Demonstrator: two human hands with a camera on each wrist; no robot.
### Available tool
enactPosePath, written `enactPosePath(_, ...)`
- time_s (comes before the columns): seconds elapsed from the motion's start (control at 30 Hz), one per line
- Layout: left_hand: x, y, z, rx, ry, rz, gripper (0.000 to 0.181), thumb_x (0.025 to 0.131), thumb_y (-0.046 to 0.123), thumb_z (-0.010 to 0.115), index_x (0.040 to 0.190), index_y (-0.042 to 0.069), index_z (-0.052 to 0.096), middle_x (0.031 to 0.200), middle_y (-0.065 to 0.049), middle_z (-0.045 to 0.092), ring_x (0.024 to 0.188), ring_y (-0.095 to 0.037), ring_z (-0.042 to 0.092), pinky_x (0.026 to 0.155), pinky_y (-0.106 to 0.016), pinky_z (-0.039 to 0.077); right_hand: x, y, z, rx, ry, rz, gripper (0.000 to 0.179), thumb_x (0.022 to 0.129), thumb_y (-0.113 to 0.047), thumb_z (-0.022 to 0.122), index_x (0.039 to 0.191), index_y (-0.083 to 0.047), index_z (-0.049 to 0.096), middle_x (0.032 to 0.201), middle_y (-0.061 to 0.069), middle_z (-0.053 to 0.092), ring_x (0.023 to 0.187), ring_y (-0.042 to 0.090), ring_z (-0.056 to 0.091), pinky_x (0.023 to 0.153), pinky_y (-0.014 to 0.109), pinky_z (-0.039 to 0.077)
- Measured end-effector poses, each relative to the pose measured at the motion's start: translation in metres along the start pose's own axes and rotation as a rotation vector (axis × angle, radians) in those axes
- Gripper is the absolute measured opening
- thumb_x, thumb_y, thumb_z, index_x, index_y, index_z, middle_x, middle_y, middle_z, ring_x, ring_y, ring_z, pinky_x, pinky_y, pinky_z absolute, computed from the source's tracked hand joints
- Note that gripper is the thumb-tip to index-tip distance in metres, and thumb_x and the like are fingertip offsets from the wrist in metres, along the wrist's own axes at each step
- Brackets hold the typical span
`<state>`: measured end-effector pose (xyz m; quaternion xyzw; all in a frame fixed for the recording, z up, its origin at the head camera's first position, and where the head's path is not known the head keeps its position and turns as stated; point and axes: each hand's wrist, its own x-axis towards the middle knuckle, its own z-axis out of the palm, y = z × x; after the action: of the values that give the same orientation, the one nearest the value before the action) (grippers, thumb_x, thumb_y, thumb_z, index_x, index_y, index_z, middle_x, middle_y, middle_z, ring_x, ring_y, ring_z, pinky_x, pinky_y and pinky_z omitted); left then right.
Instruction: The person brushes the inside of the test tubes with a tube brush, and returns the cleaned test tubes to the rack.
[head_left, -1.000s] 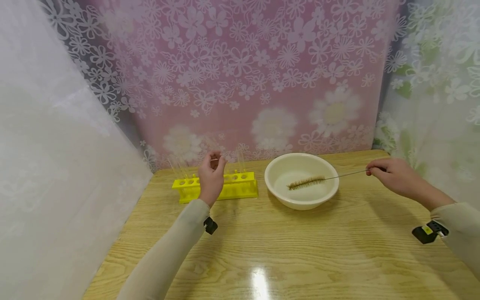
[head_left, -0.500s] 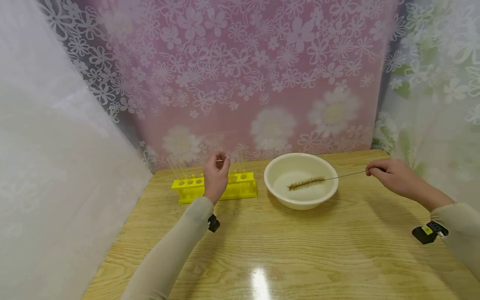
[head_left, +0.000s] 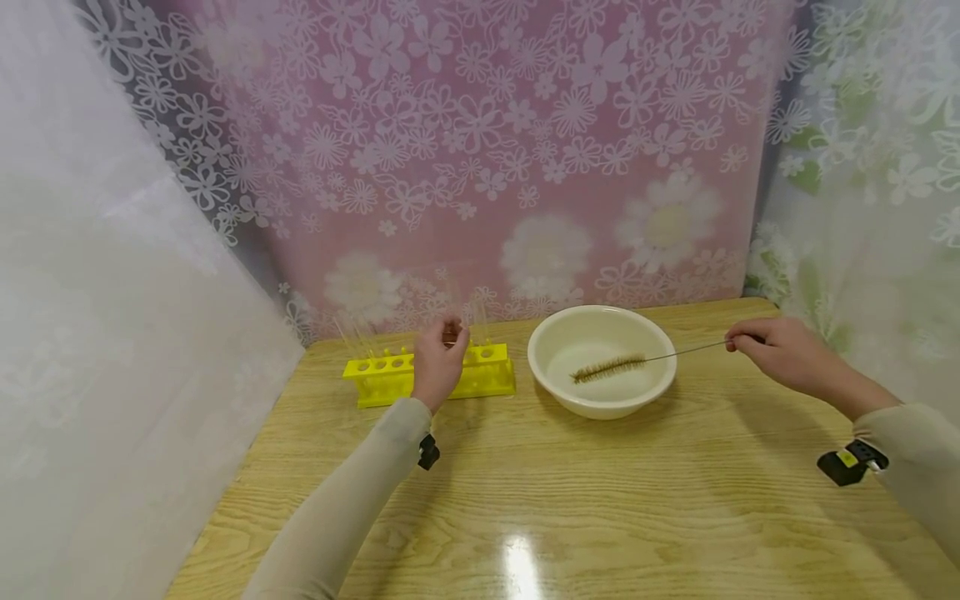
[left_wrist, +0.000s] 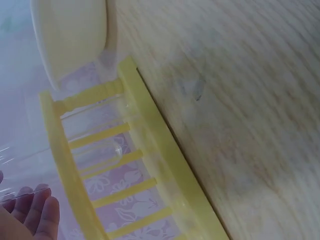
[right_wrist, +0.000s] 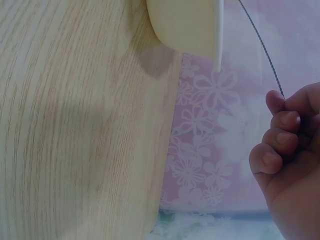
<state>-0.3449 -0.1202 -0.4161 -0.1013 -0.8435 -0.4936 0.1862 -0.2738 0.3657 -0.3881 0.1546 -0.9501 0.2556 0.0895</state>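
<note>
Right wrist view has the right hand (right_wrist: 292, 160) pinching the end of a bristle brush (head_left: 609, 368), remaining fingers tucked in. It's a skinny twisted-wire handle with a bushy tan bristle head, held over the cream bowl (head_left: 602, 408) near the counter (head_left: 585, 500)'s far edge. Can't tell if bristles touch the bowl. Left hand (head_left: 439, 362) has its fingers curled around a clear tube (left_wrist: 102, 157), whose rounded end is inside the yellow rack (head_left: 480, 388) toward the far-left corner. Versus a second ago, the left hand has slid rightward along the rack, and the brush has nudged slightly left.
</note>
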Motion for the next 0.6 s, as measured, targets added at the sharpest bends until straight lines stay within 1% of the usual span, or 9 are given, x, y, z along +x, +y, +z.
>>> enactPosePath(0.1, -0.0026, -0.0016, 0.0014, 0.014, -0.012, -0.023, 0.028, 0.102, 0.03, 0.06, 0.121, 0.009, 0.063, 0.104, -0.001, 0.065, 0.095, -0.018, 0.066, 0.084, -0.038, 0.057, 0.0006, -0.0002, 0.0005, 0.004, 0.002, -0.007, 0.033, 0.108, -0.016, 0.044, 0.116, 0.002, 0.07, 0.109, 0.022, 0.072, 0.067, 0.005, 0.052, 0.058, 0.029, 0.039)
enactPosePath(0.23, -0.0051, -0.0037, 0.0026, 0.034, -0.019, -0.04, 0.022, 0.102, 0.027, 0.062, 0.118, 0.012, 0.063, 0.103, -0.001, 0.065, 0.094, -0.019, 0.065, 0.084, -0.038, 0.057, 0.0006, 0.0, 0.0021, 0.012, 0.003, -0.01, 0.033, 0.108, -0.015, 0.043, 0.115, 0.002, 0.07, 0.109, 0.023, 0.071, 0.062, 0.006, 0.048, 0.057, 0.028, 0.038)
enactPosePath(0.43, -0.0066, -0.0065, 0.0042, 0.06, -0.023, -0.062, 0.022, 0.101, 0.027, 0.062, 0.118, 0.013, 0.064, 0.102, -0.002, 0.066, 0.093, -0.019, 0.063, 0.082, -0.038, 0.056, 0.0008, -0.001, 0.0033, 0.028, -0.007, 0.002, 0.034, 0.109, -0.017, 0.041, 0.115, 0.002, 0.069, 0.111, 0.025, 0.07, 0.056, 0.011, 0.038, 0.054, 0.03, 0.034)
enactPosePath(0.6, -0.0074, -0.0083, 0.0053, 0.079, -0.021, -0.076, 0.023, 0.1, 0.028, 0.064, 0.116, 0.012, 0.065, 0.102, -0.002, 0.067, 0.093, -0.02, 0.063, 0.082, -0.038, 0.056, 0.0022, -0.0009, 0.0051, 0.029, -0.006, 0.001, 0.034, 0.109, -0.017, 0.042, 0.115, 0.002, 0.069, 0.11, 0.025, 0.07, 0.055, 0.011, 0.038, 0.053, 0.03, 0.034)
